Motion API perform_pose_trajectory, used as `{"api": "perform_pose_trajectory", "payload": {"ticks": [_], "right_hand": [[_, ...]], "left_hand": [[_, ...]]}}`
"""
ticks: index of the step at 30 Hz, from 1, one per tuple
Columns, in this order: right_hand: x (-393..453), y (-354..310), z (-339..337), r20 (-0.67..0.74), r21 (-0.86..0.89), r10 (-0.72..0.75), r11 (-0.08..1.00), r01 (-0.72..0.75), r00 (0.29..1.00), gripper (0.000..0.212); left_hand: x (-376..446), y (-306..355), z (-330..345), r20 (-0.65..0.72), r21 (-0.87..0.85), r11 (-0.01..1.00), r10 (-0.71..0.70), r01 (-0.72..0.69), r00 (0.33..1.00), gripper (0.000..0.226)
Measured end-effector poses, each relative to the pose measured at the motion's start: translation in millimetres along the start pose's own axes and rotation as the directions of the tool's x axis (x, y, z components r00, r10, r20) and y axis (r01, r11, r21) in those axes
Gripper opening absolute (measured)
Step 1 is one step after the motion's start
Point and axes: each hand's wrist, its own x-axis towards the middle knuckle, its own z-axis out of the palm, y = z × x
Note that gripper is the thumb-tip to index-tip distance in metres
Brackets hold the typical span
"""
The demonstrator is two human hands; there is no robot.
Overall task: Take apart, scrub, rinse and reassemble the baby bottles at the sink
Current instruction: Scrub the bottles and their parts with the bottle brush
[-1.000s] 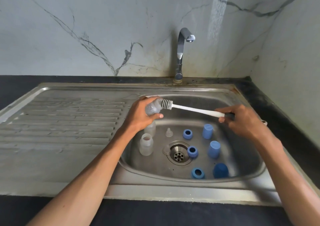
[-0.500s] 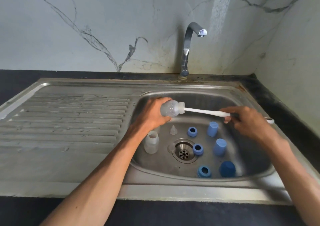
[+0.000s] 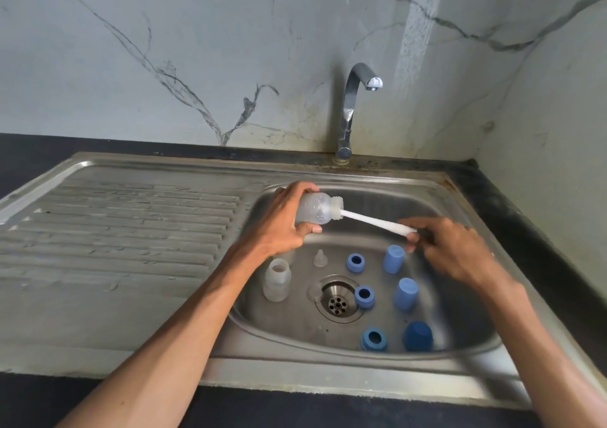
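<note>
Brush now deep in bottle, 3 rings, 3 caps

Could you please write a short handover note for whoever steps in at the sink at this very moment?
Left hand grips a clear bottle on its side above the basin, mouth toward the right.
Right hand holds the white brush handle; the brush head is inside that bottle.
In the sink: one open clear bottle standing, a clear teat, three blue rings, three blue caps. Another item behind the left wrist is mostly hidden.
Tap shows no water running.
Done: bottles taken apart.
Left: finish scrubbing this bottle, scrub the rest, rinse, reassemble.
</note>
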Motion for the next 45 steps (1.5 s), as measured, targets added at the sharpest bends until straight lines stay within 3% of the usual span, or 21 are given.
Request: {"api": "perform_pose_trajectory", "payload": {"ticks": [4,8,11,13,15,17,20,22,23,25,28,30,34,37,41,45], "right_hand": [[2,7,-8,-0.137,0.154,0.035,0.988,-0.013,0.990,0.040],[1,7,-8,-0.291,0.168,-0.080,0.977,0.133,0.953,0.048],[-2,2,-8,-0.286,0.153,-0.066,0.982,0.114,0.956,0.044],[-1,2,-4,-0.181,0.176,-0.020,0.983,0.052,0.983,0.038],[2,3,3,-0.054,0.200,-0.011,0.980,0.021,0.998,0.038],[4,3,4,-0.013,0.195,0.001,0.981,0.001,1.000,0.040],[4,4,-6,-0.210,0.187,-0.010,0.981,0.050,0.978,0.043],[0,2,-11,-0.390,0.128,-0.103,0.978,0.165,0.915,0.046],[-2,1,-11,-0.410,0.083,-0.141,0.978,0.191,0.901,0.047],[-5,-2,-10,-0.342,0.055,-0.136,0.985,0.164,0.930,0.042],[0,-3,-5,-0.121,0.076,-0.107,0.990,0.117,0.987,0.029],[4,-3,-2,-0.044,0.138,-0.127,0.982,0.132,0.991,0.024],[8,0,1,-0.236,0.275,-0.058,0.953,0.124,0.970,0.031],[8,6,0,-0.324,0.329,-0.054,0.930,0.166,0.945,0.035],[14,12,3,-0.388,0.210,-0.195,0.933,0.293,0.901,0.049],[21,16,7,-0.382,0.209,-0.189,0.936,0.284,0.905,0.057]], "left_hand": [[1,-5,-7,-0.057,-0.105,0.994,-0.037,0.031,0.998,0.066],[1,-1,-15,-0.009,-0.320,0.942,-0.110,0.102,0.994,0.064],[2,4,-16,-0.018,-0.520,0.835,-0.224,0.182,0.974,0.066],[4,6,-18,-0.032,-0.622,0.757,-0.281,0.201,0.959,0.063],[5,5,-17,-0.044,-0.650,0.736,-0.284,0.188,0.958,0.062],[4,5,-17,-0.057,-0.679,0.710,-0.302,0.185,0.952,0.061],[3,1,-13,-0.012,-0.710,0.666,-0.337,0.229,0.941,0.061],[2,-1,-9,0.039,-0.649,0.709,-0.329,0.274,0.944,0.067],[1,-2,-7,0.055,-0.611,0.737,-0.324,0.289,0.944,0.070],[1,-4,-6,0.058,-0.610,0.736,-0.329,0.294,0.943,0.069],[2,-9,-11,0.048,-0.685,0.679,-0.323,0.266,0.945,0.060],[2,-11,-13,0.041,-0.764,0.592,-0.352,0.257,0.935,0.058],[5,-1,-16,0.115,-0.877,0.404,-0.348,0.260,0.930,0.044],[1,4,-15,0.210,-0.863,0.388,-0.310,0.325,0.927,0.037],[-3,4,-14,0.265,-0.848,0.365,-0.338,0.385,0.903,0.039],[-3,5,-19,0.318,-0.838,0.321,-0.368,0.441,0.874,0.041]]}}
